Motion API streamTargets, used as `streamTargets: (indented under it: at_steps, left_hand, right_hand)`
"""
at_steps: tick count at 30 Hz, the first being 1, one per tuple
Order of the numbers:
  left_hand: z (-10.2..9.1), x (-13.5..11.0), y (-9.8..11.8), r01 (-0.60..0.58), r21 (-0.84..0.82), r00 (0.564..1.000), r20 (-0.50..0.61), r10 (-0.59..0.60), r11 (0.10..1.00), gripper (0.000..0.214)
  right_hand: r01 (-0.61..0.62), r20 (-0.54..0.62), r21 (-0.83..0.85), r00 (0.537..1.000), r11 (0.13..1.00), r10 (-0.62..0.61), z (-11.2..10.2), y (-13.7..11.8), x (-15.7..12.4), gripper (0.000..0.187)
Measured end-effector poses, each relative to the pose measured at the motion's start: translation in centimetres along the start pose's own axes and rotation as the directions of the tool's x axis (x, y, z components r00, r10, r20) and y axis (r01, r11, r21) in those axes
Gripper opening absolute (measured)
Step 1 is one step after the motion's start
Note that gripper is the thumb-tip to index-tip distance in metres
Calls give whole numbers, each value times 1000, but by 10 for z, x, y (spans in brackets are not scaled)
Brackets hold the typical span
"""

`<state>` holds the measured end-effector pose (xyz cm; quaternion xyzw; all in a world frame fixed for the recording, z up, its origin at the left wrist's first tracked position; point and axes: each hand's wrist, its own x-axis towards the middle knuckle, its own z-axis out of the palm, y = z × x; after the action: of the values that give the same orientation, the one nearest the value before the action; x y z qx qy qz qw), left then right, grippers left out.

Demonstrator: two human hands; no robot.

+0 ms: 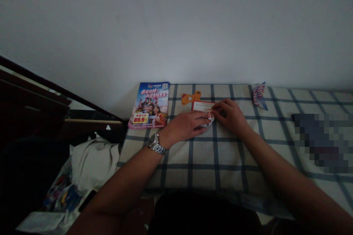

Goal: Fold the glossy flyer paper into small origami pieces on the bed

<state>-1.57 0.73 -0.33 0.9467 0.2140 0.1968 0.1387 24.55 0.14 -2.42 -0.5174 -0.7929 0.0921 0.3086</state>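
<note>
A red and white paper sheet (203, 105) lies on the checked cloth (215, 154), partly folded. My left hand (186, 125), with a metal watch on its wrist, rests on the sheet's near left part with fingers pressed on the fold. My right hand (230, 115) pinches the sheet's near right corner. An orange bear-shaped card (190, 98) lies just behind the sheet.
A colourful flyer (150, 104) lies at the cloth's far left corner. A small folded paper piece (259, 95) stands by the wall at the right. A blurred dark patch (322, 141) lies at the right. Clothes and bags (82, 169) pile on the floor at the left.
</note>
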Motion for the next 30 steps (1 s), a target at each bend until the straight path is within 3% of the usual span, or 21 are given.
streamTargets:
  at_steps: [10,21,26,30]
  left_hand:
    - [-2,1,3,-14,32,999,33,13,999,32]
    - [-1,2,5,-5,21,1000,16,5,1000,31]
    - [-3,1,7,16,38,999,32,-18,999,34]
    - [-7,0,8,31,34,999,37,-32,999,34]
  right_hand:
    - [12,-7,15,1000,1000,-12,-4,1,-4,11]
    - [147,-10,-17,989,989,-147,-17,-3,-6,17]
    - [275,47,-15,960,961,-274,-25,-9,-8,16]
    - [300,128,-13,947,954,-296,-25,-8,-12,23]
